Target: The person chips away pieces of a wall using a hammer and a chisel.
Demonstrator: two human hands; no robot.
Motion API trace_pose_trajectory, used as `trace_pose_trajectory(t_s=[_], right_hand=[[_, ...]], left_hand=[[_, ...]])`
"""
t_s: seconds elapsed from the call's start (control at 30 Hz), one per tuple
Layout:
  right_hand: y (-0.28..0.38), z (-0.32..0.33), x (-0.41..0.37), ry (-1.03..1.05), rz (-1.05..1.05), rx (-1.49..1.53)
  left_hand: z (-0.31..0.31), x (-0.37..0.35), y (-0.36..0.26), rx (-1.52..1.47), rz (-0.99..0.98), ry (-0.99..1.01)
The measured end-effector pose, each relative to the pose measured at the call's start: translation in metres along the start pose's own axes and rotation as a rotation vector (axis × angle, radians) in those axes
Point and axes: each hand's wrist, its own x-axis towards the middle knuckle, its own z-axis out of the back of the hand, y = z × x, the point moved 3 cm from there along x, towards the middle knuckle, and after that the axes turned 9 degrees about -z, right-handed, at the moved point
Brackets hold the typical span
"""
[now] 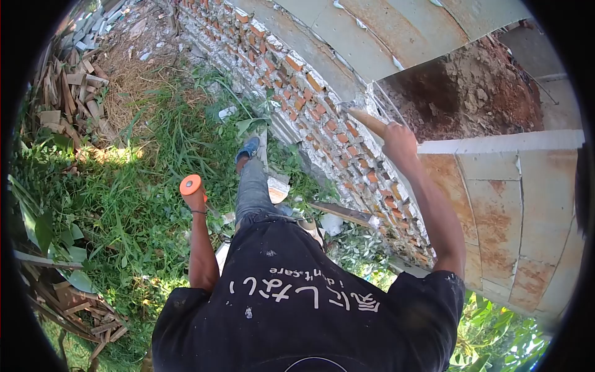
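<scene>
My left hand (196, 199) hangs low over the grass, fingers closed round a chisel (191, 184) with a round orange hand guard; its lower end is hidden. Stretched out to the right, my right hand (400, 144) is wrapped round the wooden handle of a hammer (370, 123). The hammer's head is over the upper edge of a rough brick wall (328, 124), and whether it touches cannot be made out. Exposed orange bricks and crumbly pale mortar cover the wall's face.
An opening beyond the wall shows reddish earth (477, 87). Stained flat panels (496, 211) lie at right. Grass (155, 155) surrounds my foot in a blue shoe (248, 149). Broken wood (71, 93) is piled at upper left. A plank (341, 212) lies by the wall's base.
</scene>
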Motion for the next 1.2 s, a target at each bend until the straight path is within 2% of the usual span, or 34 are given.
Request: trace_pose_trajectory(t_s=[0.03,0.1,0.13,0.17,0.2,0.27,0.3,0.33,0.37,0.4,0.43,0.47,0.53,0.6,0.67,0.73,0.77,0.83,0.87,0.9,0.93,0.97,1.0,1.07,1.1,1.13,1.2], right_hand=[[0.026,0.007,-0.020,-0.046,0.030,0.037],[0.072,0.033,-0.043,0.005,0.150,0.117],[0.096,0.040,-0.058,-0.133,0.337,0.128],[0.113,0.045,-0.069,-0.269,0.523,0.142],[0.119,0.050,-0.069,-0.263,0.525,0.143],[0.130,0.067,-0.083,-0.524,0.951,0.230],[0.116,0.061,-0.075,-0.488,0.997,0.282],[0.089,0.046,-0.059,-0.452,1.042,0.334],[0.046,-0.002,-0.033,-0.389,0.831,0.301],[-0.009,-0.018,-0.012,-0.156,0.449,0.119],[-0.056,-0.035,0.019,0.084,-0.013,-0.030],[-0.050,-0.036,0.013,0.092,-0.010,-0.036],[-0.008,-0.028,0.004,-0.105,0.037,-0.095],[0.048,0.009,-0.022,0.070,0.051,0.042],[0.091,0.027,-0.053,-0.049,0.306,0.154],[0.118,0.055,-0.077,-0.403,0.678,0.187],[0.116,0.057,-0.077,-0.398,0.679,0.190],[0.112,0.063,-0.081,-0.568,1.029,0.272],[0.090,0.050,-0.066,-0.518,1.065,0.417],[0.050,0.013,-0.039,-0.412,0.926,0.381],[-0.005,-0.011,-0.013,-0.208,0.530,0.174],[-0.042,-0.019,0.016,0.160,-0.002,-0.003],[-0.036,-0.020,0.012,0.162,-0.003,-0.004],[0.004,-0.009,0.010,-0.102,0.026,-0.061],[0.027,0.006,-0.002,-0.044,0.099,-0.018],[0.053,0.027,-0.016,0.112,0.061,0.057],[0.091,0.039,-0.051,-0.040,0.303,0.165]], left_hand=[[0.004,-0.002,0.000,0.006,0.003,0.013],[0.003,0.004,0.008,0.113,0.002,0.029],[0.006,0.014,0.038,0.160,-0.105,0.028],[0.008,0.024,0.060,0.159,-0.106,0.027],[0.007,0.028,0.064,0.190,-0.138,0.037],[0.005,0.031,0.076,0.186,-0.143,0.064],[0.001,0.029,0.064,0.183,-0.139,0.066],[-0.004,0.027,0.053,0.130,-0.051,0.088],[-0.008,0.022,0.047,0.080,0.038,0.112],[-0.011,0.017,0.043,0.055,-0.037,0.070],[-0.010,0.009,0.041,0.052,-0.028,0.066],[-0.005,-0.001,0.036,0.033,0.013,0.085],[-0.015,-0.003,0.012,-0.071,0.058,0.054],[-0.012,0.004,0.039,0.002,0.010,0.067],[-0.011,0.002,0.045,0.139,-0.085,0.129],[-0.016,0.002,0.038,0.110,-0.035,0.119],[-0.016,-0.001,0.036,0.081,0.017,0.106],[-0.020,-0.002,0.032,0.031,0.036,0.112],[-0.020,-0.003,0.032,0.066,0.021,0.110],[-0.019,-0.002,0.031,0.102,0.003,0.106],[-0.018,-0.003,0.029,0.092,0.016,0.102],[-0.011,-0.006,0.030,0.092,0.018,0.098],[-0.006,-0.011,0.030,0.089,0.022,0.132],[-0.008,-0.003,0.026,0.037,0.044,0.118],[-0.003,-0.001,0.028,0.041,0.044,0.120],[-0.005,0.004,0.032,0.045,0.014,0.085],[0.000,0.007,0.038,0.070,0.010,0.064]])
